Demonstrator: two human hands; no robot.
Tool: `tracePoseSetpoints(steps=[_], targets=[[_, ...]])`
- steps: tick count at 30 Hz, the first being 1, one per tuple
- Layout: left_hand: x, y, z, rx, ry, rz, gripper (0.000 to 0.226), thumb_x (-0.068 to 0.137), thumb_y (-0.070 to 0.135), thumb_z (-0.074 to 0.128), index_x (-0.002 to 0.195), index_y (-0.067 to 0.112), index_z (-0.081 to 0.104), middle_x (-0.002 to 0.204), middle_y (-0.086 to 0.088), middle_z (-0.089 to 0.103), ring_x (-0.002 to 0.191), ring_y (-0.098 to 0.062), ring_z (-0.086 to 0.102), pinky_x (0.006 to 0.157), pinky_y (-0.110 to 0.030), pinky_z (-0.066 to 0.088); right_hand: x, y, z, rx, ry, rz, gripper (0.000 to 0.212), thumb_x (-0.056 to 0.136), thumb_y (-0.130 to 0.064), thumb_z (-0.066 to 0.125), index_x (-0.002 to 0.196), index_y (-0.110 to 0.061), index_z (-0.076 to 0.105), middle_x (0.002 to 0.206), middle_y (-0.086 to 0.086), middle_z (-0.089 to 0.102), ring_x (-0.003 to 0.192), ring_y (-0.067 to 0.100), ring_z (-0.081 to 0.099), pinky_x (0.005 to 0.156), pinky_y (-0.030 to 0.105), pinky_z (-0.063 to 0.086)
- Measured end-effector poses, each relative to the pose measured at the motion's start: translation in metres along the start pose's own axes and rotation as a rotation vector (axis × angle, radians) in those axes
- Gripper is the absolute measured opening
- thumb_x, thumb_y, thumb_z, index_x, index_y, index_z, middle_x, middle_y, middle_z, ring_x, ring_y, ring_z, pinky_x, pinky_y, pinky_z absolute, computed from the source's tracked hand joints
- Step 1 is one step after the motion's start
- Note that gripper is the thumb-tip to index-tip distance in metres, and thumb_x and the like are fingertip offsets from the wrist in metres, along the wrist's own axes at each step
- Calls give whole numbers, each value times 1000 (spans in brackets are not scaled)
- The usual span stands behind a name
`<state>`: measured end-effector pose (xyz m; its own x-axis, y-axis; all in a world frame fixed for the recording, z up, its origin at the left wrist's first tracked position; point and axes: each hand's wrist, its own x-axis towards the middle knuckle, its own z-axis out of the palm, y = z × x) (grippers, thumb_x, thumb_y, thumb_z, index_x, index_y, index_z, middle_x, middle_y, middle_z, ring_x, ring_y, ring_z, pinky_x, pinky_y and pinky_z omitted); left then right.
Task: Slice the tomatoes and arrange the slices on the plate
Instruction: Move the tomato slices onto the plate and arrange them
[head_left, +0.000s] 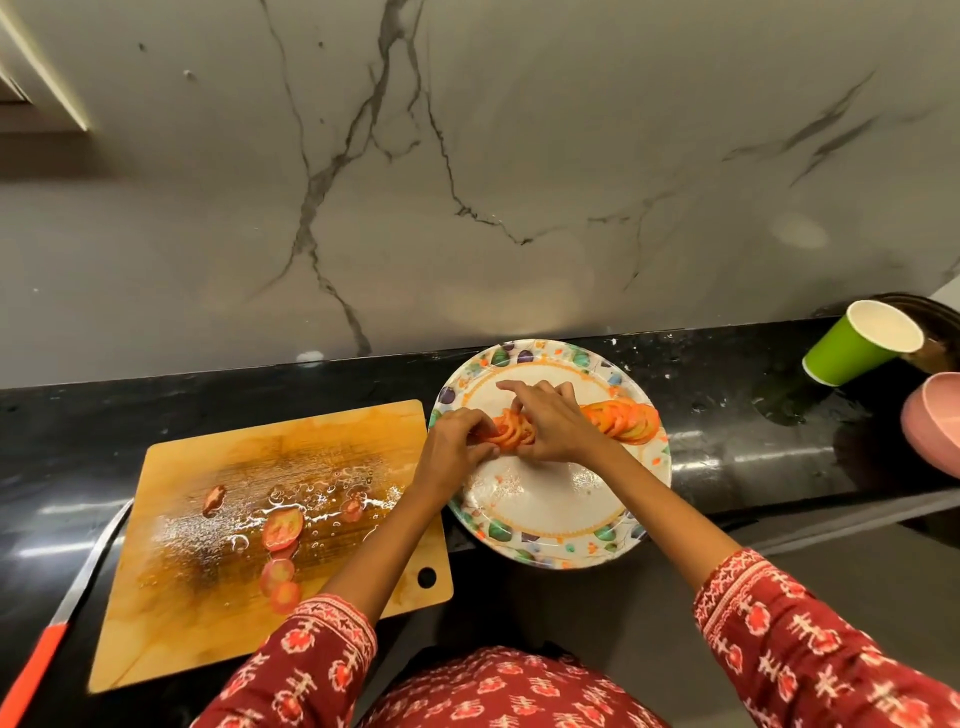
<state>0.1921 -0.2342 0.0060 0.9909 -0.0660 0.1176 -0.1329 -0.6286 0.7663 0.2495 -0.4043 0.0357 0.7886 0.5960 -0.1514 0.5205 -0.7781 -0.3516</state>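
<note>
Both hands meet over the plate (550, 525): the left hand (457, 447) and right hand (550, 421) pinch a fanned bunch of tomato slices (511, 431) between their fingertips. At 3 o'clock of them, a row of slices (623, 421) already lies overlapped on the plate. At 8 o'clock, the wet cutting board (208, 597) on the counter (753, 441) carries loose slices (280, 527); a knife (47, 644) lies just beside it.
</note>
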Motion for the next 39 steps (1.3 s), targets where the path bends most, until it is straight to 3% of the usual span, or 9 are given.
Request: tracePoseSetpoints(steps=[3,8,22,29,39], targets=[[0,-1,3,-3,-27,7,26,67,15,80,90,10,67,91,-5,67,84,-16,61,77,-34,54,-3,4,-5,-1,13,18,85,75,-45,71,143,-25,25,120,0,53,110,17,39,84,33,23],[1,2,7,-8,10,0,26,70,16,78,93,10,66,94,-5,66,89,-14,60,79,-31,53,-9,11,-11,17,-31,52,95,68,-43,77,144,-27,21,124,-1,51,117,18,39,89,34,24],[-3,5,11,-4,20,10,28,71,15,77,95,7,66,94,-8,66,89,-16,59,79,-30,51,-19,13,-11,63,29,53,91,73,-37,75,145,-24,21,130,0,51,125,18,37,98,37,21],[-3,10,14,6,22,-10,18,75,10,73,91,6,67,91,-8,65,84,-16,58,76,-26,50,-19,9,0,53,109,42,83,78,-40,70,144,-21,23,123,1,55,127,19,39,113,45,2],[-5,14,15,-20,89,-40,17,76,6,71,92,5,65,92,-9,64,85,-16,58,75,-25,51,-29,14,1,20,142,73,94,70,-40,76,145,-22,21,130,3,49,130,21,34,114,47,-3]])
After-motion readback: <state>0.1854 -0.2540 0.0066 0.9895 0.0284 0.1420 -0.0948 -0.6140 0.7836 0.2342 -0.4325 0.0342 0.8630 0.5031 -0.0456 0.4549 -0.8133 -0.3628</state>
